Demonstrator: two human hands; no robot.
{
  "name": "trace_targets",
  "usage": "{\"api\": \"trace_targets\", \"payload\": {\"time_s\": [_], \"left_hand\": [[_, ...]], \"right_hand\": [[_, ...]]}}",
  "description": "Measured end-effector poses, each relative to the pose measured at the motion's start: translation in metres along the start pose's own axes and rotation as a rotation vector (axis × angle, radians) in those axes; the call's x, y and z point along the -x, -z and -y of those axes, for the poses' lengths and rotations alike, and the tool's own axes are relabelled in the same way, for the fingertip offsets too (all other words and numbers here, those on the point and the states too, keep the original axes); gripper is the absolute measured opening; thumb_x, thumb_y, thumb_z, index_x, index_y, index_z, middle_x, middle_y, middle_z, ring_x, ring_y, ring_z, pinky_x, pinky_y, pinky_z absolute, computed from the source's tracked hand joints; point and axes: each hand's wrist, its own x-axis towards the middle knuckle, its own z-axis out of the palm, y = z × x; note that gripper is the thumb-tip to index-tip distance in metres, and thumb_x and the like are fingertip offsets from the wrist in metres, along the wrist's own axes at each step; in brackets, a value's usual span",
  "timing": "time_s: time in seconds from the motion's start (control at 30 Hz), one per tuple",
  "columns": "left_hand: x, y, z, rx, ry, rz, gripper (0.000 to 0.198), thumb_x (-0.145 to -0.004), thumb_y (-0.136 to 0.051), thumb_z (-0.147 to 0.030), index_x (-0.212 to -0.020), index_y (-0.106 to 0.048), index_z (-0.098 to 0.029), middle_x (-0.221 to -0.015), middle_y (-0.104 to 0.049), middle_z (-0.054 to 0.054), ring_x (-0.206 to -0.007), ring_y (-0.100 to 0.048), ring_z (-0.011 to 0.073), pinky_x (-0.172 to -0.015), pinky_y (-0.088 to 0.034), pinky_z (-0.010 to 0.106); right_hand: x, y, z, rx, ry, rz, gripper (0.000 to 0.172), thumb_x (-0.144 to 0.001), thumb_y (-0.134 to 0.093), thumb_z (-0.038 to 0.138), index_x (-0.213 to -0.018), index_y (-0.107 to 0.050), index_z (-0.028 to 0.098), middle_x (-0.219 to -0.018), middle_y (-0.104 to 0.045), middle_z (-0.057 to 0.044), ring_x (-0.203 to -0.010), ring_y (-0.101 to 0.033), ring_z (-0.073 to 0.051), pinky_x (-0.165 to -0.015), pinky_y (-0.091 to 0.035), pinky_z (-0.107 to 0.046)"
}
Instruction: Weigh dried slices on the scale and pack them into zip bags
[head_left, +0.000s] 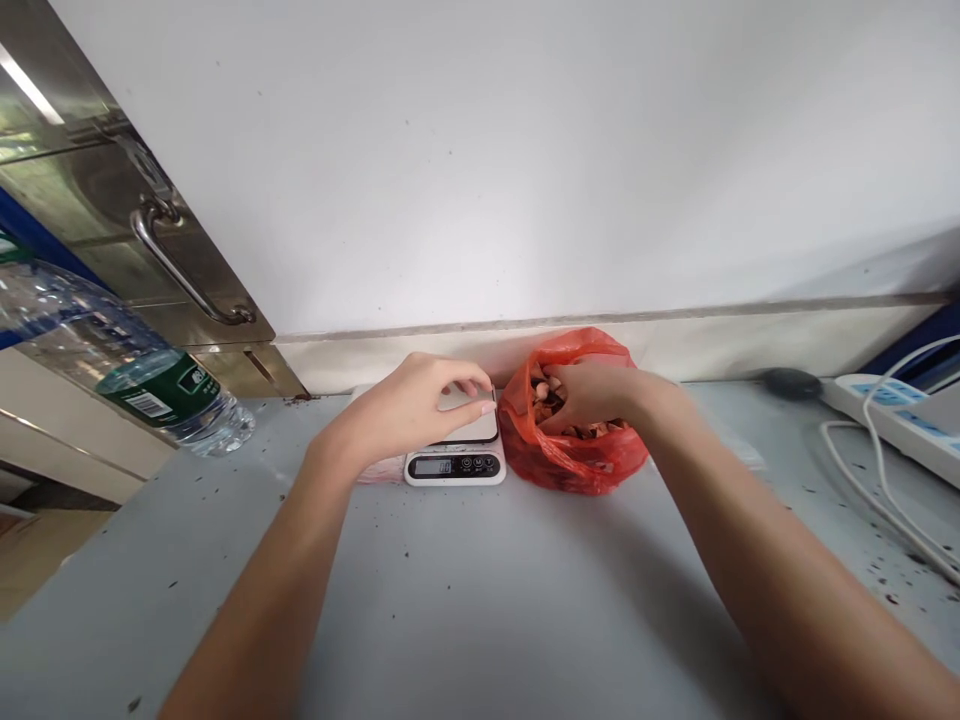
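Note:
A small white digital scale (455,480) with a lit display, apparently at zero, stands on the grey table. Over its weighing plate hovers my left hand (416,400), fingers curved and thumb apart from them, with nothing visible in between. Right beside the scale is an open red plastic bag (574,465) filled with brown, dried-looking pieces (546,395). My right hand (592,390) reaches into this bag among the pieces. Its fingers are hidden there, so whether they grip anything does not show. Flat clear plastic with pink edges (382,470) lies by the scale's left side.
A large water bottle (161,385) with a green label is at the left, before a metal door with a handle (191,275). At the right lie a white device (900,415), its cable (862,480) and a dark rounded object (790,383). A white wall (480,170) rises behind.

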Motion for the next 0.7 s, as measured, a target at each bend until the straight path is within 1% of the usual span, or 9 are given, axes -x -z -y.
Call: {"api": "trace_targets", "payload": {"time_s": [0.07,0.17,0.23,0.27,0.37,0.47,0.53,0.6,0.7], "left_hand": [[0.0007,0.0007,0.0013,-0.002,0.002,-0.006,0.025,-0.096,-0.063,-0.041,-0.108,-0.079,-0.026,-0.115,-0.080,0.003,-0.106,-0.072,0.0244,-0.083,-0.057,0.032],[0.0014,0.0011,0.0022,-0.003,0.007,-0.004,0.025,-0.095,-0.063,-0.041,-0.106,-0.079,-0.025,-0.114,-0.080,0.003,-0.103,-0.072,0.0243,-0.081,-0.057,0.032],[0.0014,0.0011,0.0023,-0.002,0.016,-0.002,0.026,-0.095,-0.063,-0.042,-0.107,-0.079,-0.025,-0.114,-0.080,0.003,-0.103,-0.071,0.0245,-0.080,-0.057,0.033],[0.0014,0.0011,0.0022,-0.003,0.023,-0.002,0.026,-0.095,-0.063,-0.042,-0.107,-0.079,-0.025,-0.115,-0.079,0.003,-0.103,-0.071,0.0246,-0.080,-0.057,0.033],[0.0010,0.0011,0.0019,-0.004,0.039,-0.005,0.026,-0.095,-0.064,-0.042,-0.108,-0.079,-0.025,-0.115,-0.079,0.003,-0.104,-0.072,0.0242,-0.081,-0.057,0.034],[0.0007,0.0007,0.0014,-0.008,0.028,-0.008,0.025,-0.095,-0.063,-0.041,-0.106,-0.078,-0.024,-0.113,-0.080,0.003,-0.102,-0.072,0.0235,-0.082,-0.056,0.033],[0.0006,0.0003,0.0012,-0.008,0.020,-0.012,0.024,-0.095,-0.063,-0.041,-0.105,-0.078,-0.024,-0.112,-0.080,0.003,-0.101,-0.072,0.0230,-0.081,-0.056,0.033],[0.0005,0.0000,0.0012,-0.002,0.019,-0.014,0.023,-0.096,-0.063,-0.041,-0.104,-0.078,-0.025,-0.111,-0.080,0.002,-0.101,-0.072,0.0226,-0.080,-0.056,0.033],[0.0001,0.0000,0.0017,0.009,0.021,-0.015,0.022,-0.096,-0.063,-0.041,-0.103,-0.078,-0.026,-0.111,-0.080,0.001,-0.102,-0.072,0.0225,-0.080,-0.056,0.032]], "right_hand": [[-0.0011,-0.0003,0.0007,0.008,-0.009,0.009,0.025,-0.075,-0.078,0.033,-0.090,-0.059,0.028,-0.081,-0.063,-0.001,-0.074,-0.063,-0.023,-0.053,-0.042,-0.030],[0.0009,0.0006,0.0015,0.006,0.003,0.012,0.018,-0.077,-0.073,0.025,-0.088,-0.060,0.028,-0.075,-0.059,0.001,-0.071,-0.062,-0.021,-0.054,-0.041,-0.029],[0.0022,0.0015,0.0014,0.012,0.021,-0.005,0.011,-0.080,-0.072,0.026,-0.082,-0.061,0.027,-0.071,-0.058,0.000,-0.069,-0.062,-0.020,-0.055,-0.041,-0.029],[0.0023,0.0021,0.0010,0.022,0.035,-0.021,0.011,-0.081,-0.072,0.028,-0.079,-0.061,0.026,-0.069,-0.058,0.000,-0.068,-0.062,-0.021,-0.055,-0.041,-0.030],[0.0003,0.0041,-0.0018,0.053,0.094,-0.070,0.023,-0.086,-0.070,0.033,-0.068,-0.058,0.024,-0.066,-0.057,-0.002,-0.065,-0.060,-0.020,-0.054,-0.041,-0.030],[-0.0019,0.0058,-0.0058,0.030,0.127,-0.041,0.034,-0.092,-0.062,0.027,-0.061,-0.048,0.023,-0.062,-0.052,-0.001,-0.058,-0.054,-0.017,-0.053,-0.038,-0.030],[-0.0021,0.0060,-0.0073,-0.019,0.168,0.029,0.035,-0.093,-0.060,0.023,-0.061,-0.044,0.023,-0.063,-0.050,0.001,-0.056,-0.051,-0.015,-0.052,-0.037,-0.029],[-0.0014,0.0051,-0.0071,-0.067,0.208,0.085,0.033,-0.091,-0.062,0.022,-0.064,-0.043,0.023,-0.064,-0.050,0.003,-0.056,-0.051,-0.014,-0.052,-0.037,-0.028],[-0.0009,0.0025,-0.0043,-0.056,0.174,0.054,0.028,-0.089,-0.066,0.024,-0.070,-0.045,0.024,-0.067,-0.054,0.004,-0.058,-0.054,-0.014,-0.053,-0.040,-0.027]]}}
